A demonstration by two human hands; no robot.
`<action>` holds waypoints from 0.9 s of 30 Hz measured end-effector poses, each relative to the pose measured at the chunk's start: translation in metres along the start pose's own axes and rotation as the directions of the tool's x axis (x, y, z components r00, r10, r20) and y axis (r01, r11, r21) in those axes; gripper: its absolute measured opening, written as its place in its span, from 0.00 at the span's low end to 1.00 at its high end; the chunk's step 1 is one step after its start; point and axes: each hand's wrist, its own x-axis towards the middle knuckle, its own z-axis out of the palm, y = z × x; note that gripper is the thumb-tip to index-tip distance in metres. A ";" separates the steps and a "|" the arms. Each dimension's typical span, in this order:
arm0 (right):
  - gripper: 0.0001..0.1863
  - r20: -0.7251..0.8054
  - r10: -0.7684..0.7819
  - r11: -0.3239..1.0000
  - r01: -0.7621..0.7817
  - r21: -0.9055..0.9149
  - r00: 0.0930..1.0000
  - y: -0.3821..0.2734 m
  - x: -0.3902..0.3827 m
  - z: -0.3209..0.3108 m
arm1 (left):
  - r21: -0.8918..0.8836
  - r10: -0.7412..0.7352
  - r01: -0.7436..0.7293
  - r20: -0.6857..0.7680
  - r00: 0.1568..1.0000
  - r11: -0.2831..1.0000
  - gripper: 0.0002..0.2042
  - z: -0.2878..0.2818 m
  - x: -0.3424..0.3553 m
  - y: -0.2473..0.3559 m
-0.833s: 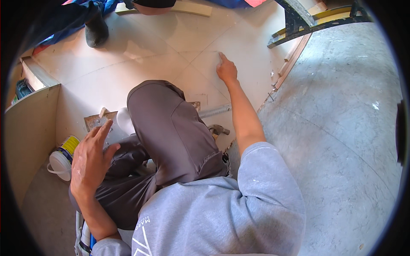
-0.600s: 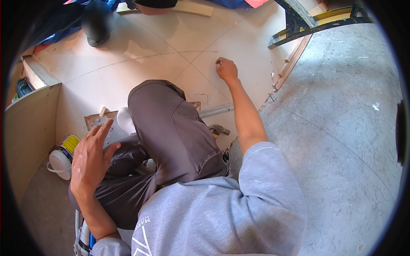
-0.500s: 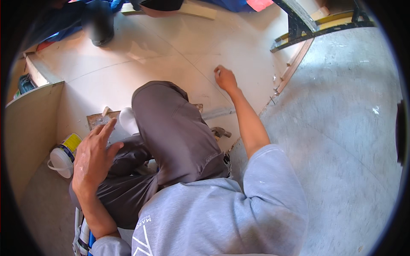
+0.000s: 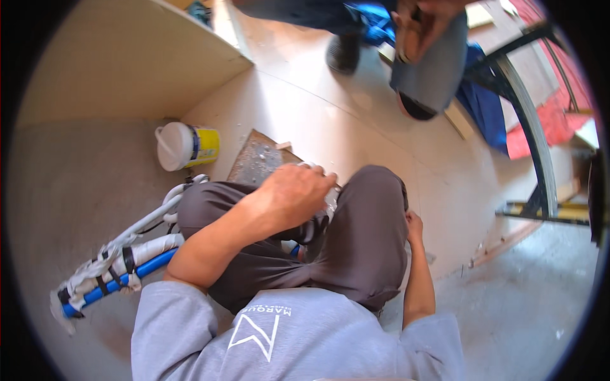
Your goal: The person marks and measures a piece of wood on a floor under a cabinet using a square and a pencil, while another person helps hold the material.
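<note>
My left hand (image 4: 295, 193) is over my left leg, between my knees, with its back up and its fingers bent down. Whatever its fingers may hold is hidden beneath them. Beside the outer side of my right knee, my right hand (image 4: 414, 228) shows only in part, and the knee covers most of its fingers. Beyond my left hand lies a stained, speckled board (image 4: 257, 155) with a small wooden block (image 4: 284, 146) at its edge. A white bucket (image 4: 175, 146) with a yellow label lies tipped on its side to the left.
Wrapped pipes, one of them blue (image 4: 149, 262), lie at my left. A pale panel (image 4: 127, 63) stands at the upper left. Ahead, another person's hands (image 4: 429, 28) and shoe (image 4: 343, 54) appear. A black metal frame (image 4: 530, 120) stands right, near a wooden strip (image 4: 505, 244).
The view has swung left. My left hand has come inward from its raised, spread pose, its fingers now bent. My right hand has drawn back from the floor to beside my knee.
</note>
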 end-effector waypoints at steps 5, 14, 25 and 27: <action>0.13 -0.008 -0.034 0.996 0.034 0.081 0.999 0.043 0.010 0.006 | 0.033 0.034 -0.032 -0.047 0.998 0.999 0.18 0.010 0.006 -0.002; 0.11 -0.111 -0.032 0.975 0.055 0.214 0.993 0.015 0.000 0.022 | 0.063 0.032 -0.029 -0.043 0.999 0.998 0.18 0.007 -0.001 -0.011; 0.14 -0.087 0.016 1.000 -0.018 -0.024 0.996 -0.018 -0.020 0.013 | -0.028 0.076 -0.078 -0.082 0.994 0.997 0.23 -0.015 -0.007 0.007; 0.15 -0.107 0.037 0.999 -0.033 0.037 0.994 -0.011 -0.028 0.012 | 0.005 0.052 -0.052 -0.051 0.997 0.999 0.25 -0.019 -0.005 0.017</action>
